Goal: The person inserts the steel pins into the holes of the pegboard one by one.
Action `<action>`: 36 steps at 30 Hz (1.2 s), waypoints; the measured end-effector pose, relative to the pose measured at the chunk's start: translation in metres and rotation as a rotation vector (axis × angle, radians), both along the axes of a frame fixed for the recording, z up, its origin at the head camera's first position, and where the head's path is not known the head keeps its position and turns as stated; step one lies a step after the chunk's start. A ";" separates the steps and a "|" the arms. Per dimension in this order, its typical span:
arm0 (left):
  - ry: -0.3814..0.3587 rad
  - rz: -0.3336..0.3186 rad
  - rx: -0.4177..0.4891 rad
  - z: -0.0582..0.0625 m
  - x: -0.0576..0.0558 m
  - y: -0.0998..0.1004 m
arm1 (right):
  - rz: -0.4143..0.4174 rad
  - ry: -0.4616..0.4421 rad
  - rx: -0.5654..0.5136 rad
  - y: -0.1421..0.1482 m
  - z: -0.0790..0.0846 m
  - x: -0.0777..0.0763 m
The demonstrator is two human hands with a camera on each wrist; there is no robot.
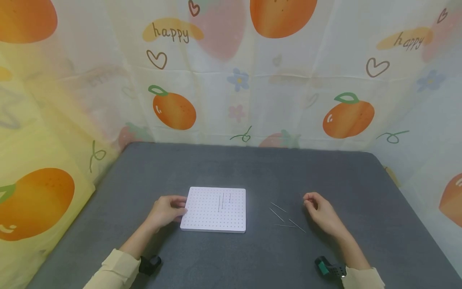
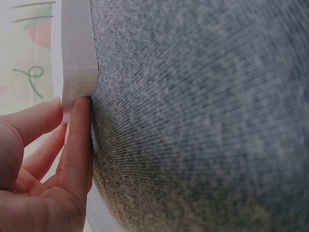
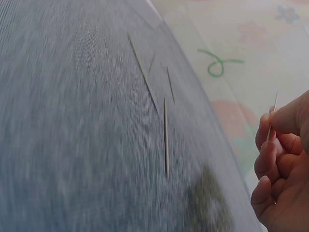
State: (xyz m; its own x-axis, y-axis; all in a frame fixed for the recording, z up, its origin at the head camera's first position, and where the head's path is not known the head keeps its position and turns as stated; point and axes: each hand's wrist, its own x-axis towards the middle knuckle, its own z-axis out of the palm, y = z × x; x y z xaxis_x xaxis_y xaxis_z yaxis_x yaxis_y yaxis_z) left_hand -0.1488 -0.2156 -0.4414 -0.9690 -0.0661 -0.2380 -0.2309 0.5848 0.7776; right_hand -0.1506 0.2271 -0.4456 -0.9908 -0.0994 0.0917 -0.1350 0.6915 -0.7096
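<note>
Left hand gripping pegboard, right hand pinching pin, loose pins between, curtain behind

L hand: palm facing inward, L thumb opp. L fingers in grip; L forearm slanting up & inward. R hand: R thumb against R fingertips in fine pinch, lower fingers curled; R forearm slanting up & inward, mirroring L. Hands well apart, approx. level.
</note>
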 end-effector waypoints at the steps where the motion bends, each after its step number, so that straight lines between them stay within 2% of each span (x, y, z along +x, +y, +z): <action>1: 0.001 0.001 0.001 0.000 0.000 0.000 | 0.010 0.005 -0.013 -0.002 0.001 -0.001; 9: 0.007 -0.012 0.012 -0.002 0.000 -0.001 | 0.080 -0.006 -0.073 -0.020 0.005 -0.004; 24: 0.008 -0.011 0.003 0.001 0.001 0.000 | 0.004 0.017 -0.131 -0.057 0.010 -0.009; 28: 0.005 -0.005 0.007 -0.001 -0.001 0.000 | 0.014 0.009 -0.143 -0.068 0.010 -0.009; 36: 0.007 0.002 0.000 -0.003 -0.001 0.000 | 0.039 0.032 -0.098 -0.090 0.008 -0.008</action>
